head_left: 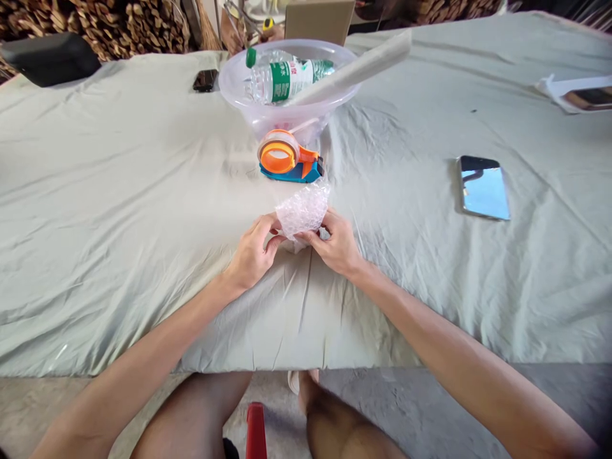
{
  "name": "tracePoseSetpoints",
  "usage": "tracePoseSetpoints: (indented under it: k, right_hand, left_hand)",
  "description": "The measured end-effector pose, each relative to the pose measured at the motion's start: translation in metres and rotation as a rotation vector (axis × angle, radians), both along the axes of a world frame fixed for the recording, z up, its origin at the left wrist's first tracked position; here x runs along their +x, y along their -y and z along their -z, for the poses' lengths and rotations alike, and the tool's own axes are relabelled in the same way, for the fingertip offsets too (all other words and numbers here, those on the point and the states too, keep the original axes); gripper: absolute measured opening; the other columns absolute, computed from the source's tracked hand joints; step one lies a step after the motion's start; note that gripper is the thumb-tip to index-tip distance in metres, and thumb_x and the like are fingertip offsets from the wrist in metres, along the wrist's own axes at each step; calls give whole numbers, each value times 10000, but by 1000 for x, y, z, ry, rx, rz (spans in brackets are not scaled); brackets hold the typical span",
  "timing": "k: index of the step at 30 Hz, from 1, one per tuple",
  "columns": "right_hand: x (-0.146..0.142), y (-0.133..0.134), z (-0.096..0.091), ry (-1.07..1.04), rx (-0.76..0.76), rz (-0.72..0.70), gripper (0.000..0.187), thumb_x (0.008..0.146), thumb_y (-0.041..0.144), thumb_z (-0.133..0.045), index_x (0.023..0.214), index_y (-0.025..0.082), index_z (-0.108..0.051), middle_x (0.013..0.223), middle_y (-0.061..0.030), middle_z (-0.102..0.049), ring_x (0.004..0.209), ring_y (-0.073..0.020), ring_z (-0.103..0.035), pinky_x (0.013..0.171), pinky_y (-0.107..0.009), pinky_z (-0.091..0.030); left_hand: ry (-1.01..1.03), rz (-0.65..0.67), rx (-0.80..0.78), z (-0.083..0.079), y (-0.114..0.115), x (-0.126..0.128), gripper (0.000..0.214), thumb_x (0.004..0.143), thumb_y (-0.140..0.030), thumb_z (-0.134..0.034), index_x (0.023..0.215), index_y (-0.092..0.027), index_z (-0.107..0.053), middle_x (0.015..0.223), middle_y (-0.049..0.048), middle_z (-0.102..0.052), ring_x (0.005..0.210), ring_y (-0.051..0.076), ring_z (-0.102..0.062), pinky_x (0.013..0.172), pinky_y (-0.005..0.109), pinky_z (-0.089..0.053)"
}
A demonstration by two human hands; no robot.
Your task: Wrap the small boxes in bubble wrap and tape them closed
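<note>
A crumpled piece of bubble wrap (303,209) is held between both hands near the table's front edge; whether anything lies inside it I cannot tell. My left hand (255,250) pinches its left side, fingers curled and thumb at the lower edge. On the other side my right hand (336,241) grips it with thumb in front and fingers behind. Just beyond the wrap stands an orange and blue tape dispenser (291,159) with a roll of clear tape on it.
Behind the dispenser, a clear plastic basin (234,89) holds green-labelled bottles (282,80) and a white roll (358,67). Phones lie at right (485,188) and back left (205,81). A black case (50,58) sits far left. Another person's hand (233,32) shows beyond the table.
</note>
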State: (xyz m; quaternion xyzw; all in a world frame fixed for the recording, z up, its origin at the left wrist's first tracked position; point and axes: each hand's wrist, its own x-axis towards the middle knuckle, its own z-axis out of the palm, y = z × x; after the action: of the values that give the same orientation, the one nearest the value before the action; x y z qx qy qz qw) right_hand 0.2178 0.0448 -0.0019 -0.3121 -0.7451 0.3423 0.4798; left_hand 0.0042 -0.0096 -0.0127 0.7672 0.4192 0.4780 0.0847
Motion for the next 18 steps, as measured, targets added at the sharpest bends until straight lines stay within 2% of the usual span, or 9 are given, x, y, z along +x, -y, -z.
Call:
tracePoseSetpoints:
  k: [3, 6, 10, 13, 15, 18]
  right_hand:
    - [0, 1, 2, 2, -34, 9, 543, 984, 765, -773, 976, 228, -694, 969, -47, -709, 700, -159, -580, 640, -348, -548]
    - [1, 3, 5, 2, -84, 19, 544, 985, 730, -789, 1186, 249, -634, 934, -12, -684, 672, -155, -562, 607, -340, -512]
    - [0, 6, 4, -14, -137, 6, 696, 985, 725, -793, 1434, 286, -492, 1115, -43, -731, 678, -154, -582, 582, -341, -515]
    - [-1, 6, 3, -30, -169, 1, 755, 978, 748, -791, 1487, 305, -455, 1169, -63, -741, 687, -161, -599, 566, -345, -520]
    - [0, 5, 3, -34, -185, -4, 751, 980, 748, -791, 1484, 300, -460, 1159, -67, -740, 694, -165, -618, 566, -347, -544]
    - [1, 2, 5, -32, -199, -10, 738, 979, 741, -796, 1462, 282, -480, 1159, -72, -732, 692, -160, -631, 561, -342, -570]
  left_hand:
    - [24, 0, -7, 1, -2, 2, 445, 1130, -140, -593, 1549, -269, -511, 1268, 70, -787, 1034, 159, -812, 928, 281, -692]
    - [52, 0, -1, 1, -4, 5, 468, 1161, -218, -597, 1604, -296, -467, 1437, 104, -744, 1112, 170, -820, 999, 309, -701]
    - [107, -15, 21, 1, -2, 8, 568, 1163, -335, -652, 1663, -313, -384, 1350, 86, -705, 1123, 187, -809, 1019, 357, -722]
    - [125, -39, 40, 1, 0, 9, 689, 1147, -395, -695, 1699, -336, -287, 1343, 76, -630, 1072, 172, -801, 948, 353, -750]
    - [100, -63, 66, 2, 2, 8, 631, 1138, -396, -714, 1647, -336, -345, 1416, 95, -582, 1065, 161, -793, 890, 334, -758]
    - [-11, -95, 142, 2, 6, 7, 284, 1123, -276, -721, 1380, -290, -600, 1369, 93, -625, 1134, 196, -774, 896, 347, -746]
